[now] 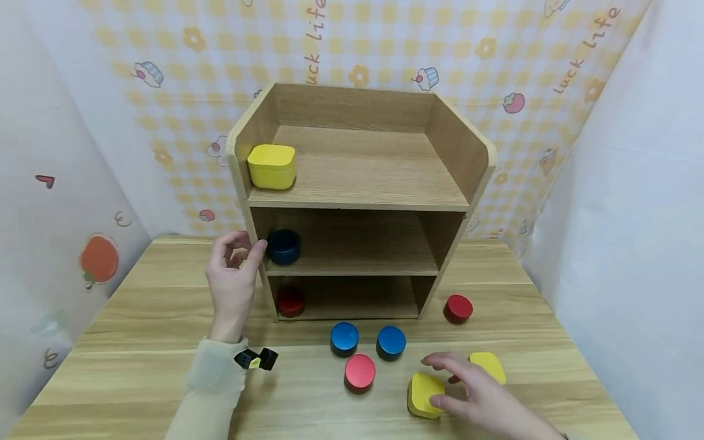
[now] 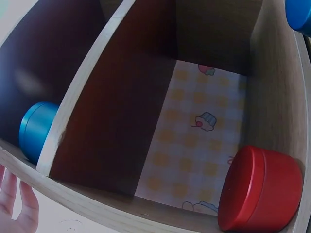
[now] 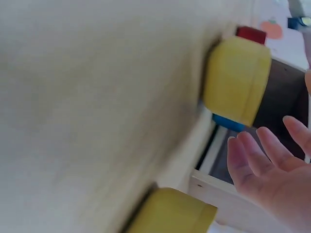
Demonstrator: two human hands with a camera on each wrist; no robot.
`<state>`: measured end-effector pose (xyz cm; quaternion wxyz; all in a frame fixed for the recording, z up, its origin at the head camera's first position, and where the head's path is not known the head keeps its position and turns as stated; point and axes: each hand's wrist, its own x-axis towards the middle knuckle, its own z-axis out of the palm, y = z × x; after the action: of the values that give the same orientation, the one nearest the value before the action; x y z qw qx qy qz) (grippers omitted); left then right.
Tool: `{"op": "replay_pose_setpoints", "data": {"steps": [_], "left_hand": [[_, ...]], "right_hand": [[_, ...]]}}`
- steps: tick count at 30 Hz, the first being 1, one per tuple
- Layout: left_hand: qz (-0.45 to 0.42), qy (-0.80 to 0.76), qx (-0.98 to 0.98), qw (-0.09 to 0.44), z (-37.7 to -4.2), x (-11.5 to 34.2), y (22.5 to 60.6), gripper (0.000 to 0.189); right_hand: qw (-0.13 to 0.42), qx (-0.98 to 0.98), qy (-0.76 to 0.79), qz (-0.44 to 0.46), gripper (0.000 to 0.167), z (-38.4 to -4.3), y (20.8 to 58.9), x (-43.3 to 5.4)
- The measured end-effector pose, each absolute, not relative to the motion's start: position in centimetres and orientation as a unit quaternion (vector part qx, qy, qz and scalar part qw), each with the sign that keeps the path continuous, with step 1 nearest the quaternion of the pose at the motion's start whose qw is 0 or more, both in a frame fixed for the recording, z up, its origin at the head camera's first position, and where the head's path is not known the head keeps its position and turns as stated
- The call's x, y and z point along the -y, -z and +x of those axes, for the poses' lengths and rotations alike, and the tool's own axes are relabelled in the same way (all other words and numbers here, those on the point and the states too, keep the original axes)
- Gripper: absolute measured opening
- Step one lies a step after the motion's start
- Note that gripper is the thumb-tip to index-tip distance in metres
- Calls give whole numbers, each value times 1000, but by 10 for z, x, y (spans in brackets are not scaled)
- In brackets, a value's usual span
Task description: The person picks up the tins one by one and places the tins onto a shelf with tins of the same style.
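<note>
While my right hand (image 1: 477, 394) hangs low over the wooden table (image 1: 308, 409) with thumb and fingers spread, the nearer yellow box (image 1: 422, 391) stands just to the left, at the mouth of that grip. My thumb tip overlaps its right edge in the head view; I cannot tell whether they touch. A second yellow box (image 1: 489, 365) lies just beyond my knuckles, partly covered by them. My left hand (image 1: 233, 293) is beside the left wall of the shelf (image 1: 357, 174), thumb and fingers parted, the thumb tip near the dark blue tin (image 1: 284, 249) in the middle compartment. Directly below, a dark red tin (image 1: 290, 301) sits in the bottom compartment.
</note>
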<state>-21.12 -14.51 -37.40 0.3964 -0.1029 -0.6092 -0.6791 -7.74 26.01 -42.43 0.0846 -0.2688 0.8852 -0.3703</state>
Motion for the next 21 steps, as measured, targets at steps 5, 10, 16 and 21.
{"op": "replay_pose_setpoints", "data": {"steps": [5, 10, 16, 21], "left_hand": [[-107, 693, 595, 392, -209, 143, 374, 29], [-98, 695, 600, 383, -208, 142, 372, 28], [-99, 696, 600, 382, -207, 143, 368, 27], [-99, 692, 606, 380, -207, 144, 369, 27]], "right_hand": [[166, -886, 374, -218, 65, -69, 428, -265], [150, -876, 383, -252, 68, -67, 437, -267], [136, -886, 371, -243, 73, -68, 447, -265], [147, -902, 348, -208, 71, -70, 448, -263]]}}
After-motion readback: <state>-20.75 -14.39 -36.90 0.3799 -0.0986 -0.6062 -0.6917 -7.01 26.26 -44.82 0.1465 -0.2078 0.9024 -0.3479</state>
